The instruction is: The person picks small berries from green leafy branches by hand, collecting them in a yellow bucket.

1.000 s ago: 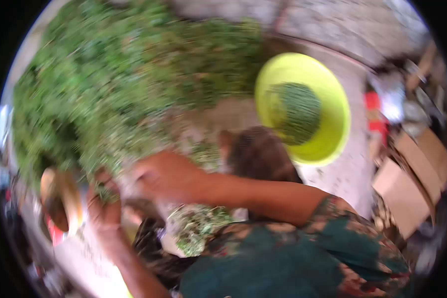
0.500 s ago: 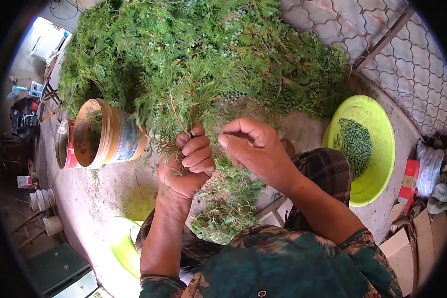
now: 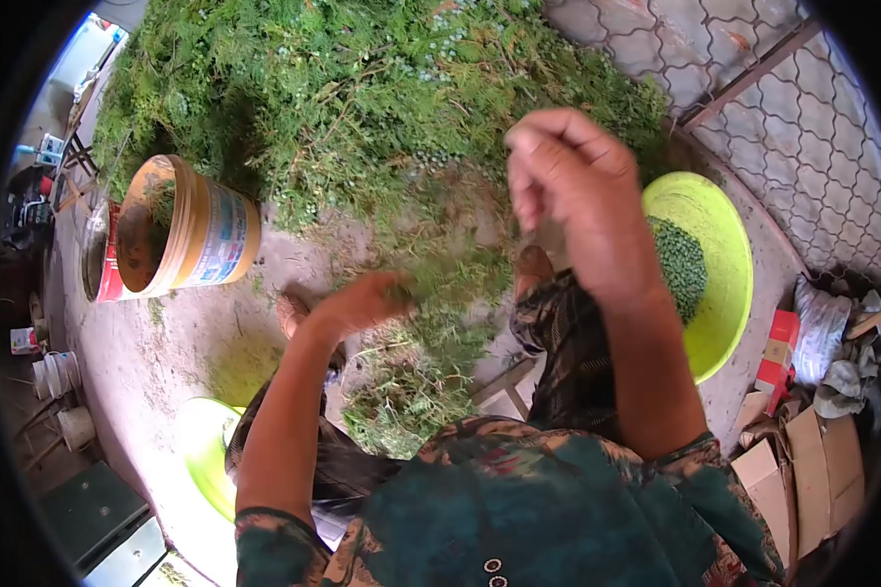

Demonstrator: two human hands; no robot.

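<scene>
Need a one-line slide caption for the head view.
Left hand reaches into loose green sprigs; right hand raised before lime-green plastic basin.

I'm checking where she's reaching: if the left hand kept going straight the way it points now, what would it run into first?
Most likely the loose green sprigs right at its fingertips; the left hand points right and a bit up into them. Motion blur hides whether it already touches them. The big pile of branches lies further back.

The left hand point(image 3: 362, 301) grips a blurred green sprig point(image 3: 440, 279); the right hand point(image 3: 573, 196) is raised, fingers curled, beside the green basin point(image 3: 719, 225).
</scene>
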